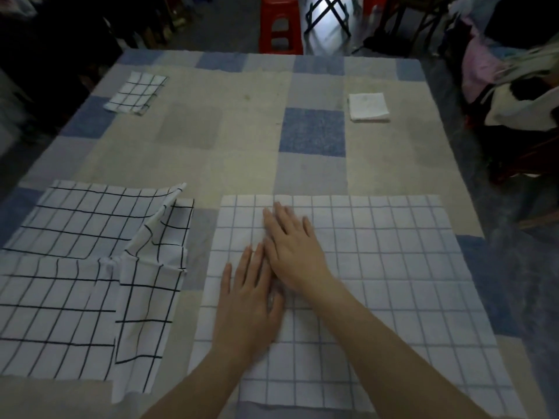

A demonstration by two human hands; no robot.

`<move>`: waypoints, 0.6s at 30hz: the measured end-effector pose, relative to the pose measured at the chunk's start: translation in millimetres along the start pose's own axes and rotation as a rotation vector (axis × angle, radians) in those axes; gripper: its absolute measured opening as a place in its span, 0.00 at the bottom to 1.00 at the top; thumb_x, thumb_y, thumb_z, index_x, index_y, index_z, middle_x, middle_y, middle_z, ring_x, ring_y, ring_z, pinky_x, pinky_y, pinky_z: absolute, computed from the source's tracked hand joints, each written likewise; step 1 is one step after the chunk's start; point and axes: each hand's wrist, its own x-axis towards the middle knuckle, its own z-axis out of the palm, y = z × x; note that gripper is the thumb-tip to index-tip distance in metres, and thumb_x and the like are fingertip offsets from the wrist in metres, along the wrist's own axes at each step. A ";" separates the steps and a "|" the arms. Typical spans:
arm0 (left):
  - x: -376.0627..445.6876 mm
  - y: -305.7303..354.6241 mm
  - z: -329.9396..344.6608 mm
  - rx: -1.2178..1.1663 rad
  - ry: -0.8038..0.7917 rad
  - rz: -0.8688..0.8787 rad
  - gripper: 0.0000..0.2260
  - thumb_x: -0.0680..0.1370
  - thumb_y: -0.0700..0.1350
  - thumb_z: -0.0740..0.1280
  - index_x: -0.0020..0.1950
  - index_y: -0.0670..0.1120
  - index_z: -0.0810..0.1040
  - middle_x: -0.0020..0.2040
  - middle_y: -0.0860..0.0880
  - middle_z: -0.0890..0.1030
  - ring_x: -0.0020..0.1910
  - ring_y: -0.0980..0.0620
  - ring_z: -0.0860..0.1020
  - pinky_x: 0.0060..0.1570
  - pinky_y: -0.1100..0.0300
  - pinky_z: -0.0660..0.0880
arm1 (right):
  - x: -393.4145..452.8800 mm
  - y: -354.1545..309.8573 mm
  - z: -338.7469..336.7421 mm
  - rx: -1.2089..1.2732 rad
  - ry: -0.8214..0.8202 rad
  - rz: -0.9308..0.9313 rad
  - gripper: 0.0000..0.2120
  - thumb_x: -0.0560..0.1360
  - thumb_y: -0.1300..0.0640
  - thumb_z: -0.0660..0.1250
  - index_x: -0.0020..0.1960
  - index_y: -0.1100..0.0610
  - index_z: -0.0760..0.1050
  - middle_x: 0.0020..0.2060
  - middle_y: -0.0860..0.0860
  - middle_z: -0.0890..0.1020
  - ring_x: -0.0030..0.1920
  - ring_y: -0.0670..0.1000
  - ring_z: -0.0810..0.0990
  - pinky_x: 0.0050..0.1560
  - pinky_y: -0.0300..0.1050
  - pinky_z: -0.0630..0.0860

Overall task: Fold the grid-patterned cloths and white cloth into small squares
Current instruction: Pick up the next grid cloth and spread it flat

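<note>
Patchwork fabric in blue, grey and beige covers the table (242, 140), and all the cloths lie on it. Nearest the person, a pale blue-lined grid cloth (378, 267) is spread flat, its near edge close to the table's front. Both hands rest on its left half with fingers straight and together, holding nothing: the left hand (249, 300) lies palm down, and the right hand (292, 246) sits just beyond it, partly overlapping its fingertips, as if pressing the cloth smooth. To the left, just beside it, a black-lined grid cloth (60, 282) lies unfolded, its right edge rumpled and turned over on itself.

Both cloths look thin, light and limp, so they should crease easily but slide on the fabric below. A likely hold is a pinch at two corners of one edge, carried over to the opposite edge, then a flat palm along the fold.

Farther off, a folded black-lined grid square (136, 92) sits at the far left and a folded white cloth (368, 106) at the far right, well apart.

Beyond the table stand a red stool (281, 25) and a heap of clothing (508, 71) at right, dim and hard to read. The left cloth's outer edge is cut off.
</note>
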 end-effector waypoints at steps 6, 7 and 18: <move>0.7 -1.4 -1.0 0.003 -0.014 0.017 0.27 0.79 0.56 0.47 0.79 0.56 0.48 0.80 0.53 0.45 0.78 0.54 0.41 0.75 0.45 0.46 | 0.4 72.2 -11.3 -0.109 0.028 0.110 0.27 0.81 0.46 0.42 0.78 0.52 0.51 0.78 0.51 0.53 0.78 0.50 0.50 0.75 0.56 0.46; 0.2 -1.9 -0.8 0.003 -0.015 0.019 0.27 0.79 0.57 0.47 0.79 0.56 0.48 0.80 0.53 0.44 0.78 0.54 0.40 0.75 0.45 0.45 | -1.1 92.4 -18.7 -0.121 0.046 0.160 0.27 0.81 0.46 0.42 0.78 0.53 0.52 0.78 0.52 0.54 0.77 0.51 0.51 0.75 0.57 0.47; -2.0 -1.1 -4.8 -0.025 0.000 0.024 0.27 0.80 0.56 0.46 0.79 0.57 0.46 0.80 0.54 0.42 0.77 0.55 0.38 0.76 0.46 0.44 | -44.4 152.4 -59.9 -0.175 0.268 0.316 0.29 0.79 0.49 0.47 0.76 0.62 0.57 0.76 0.62 0.57 0.75 0.61 0.57 0.72 0.63 0.56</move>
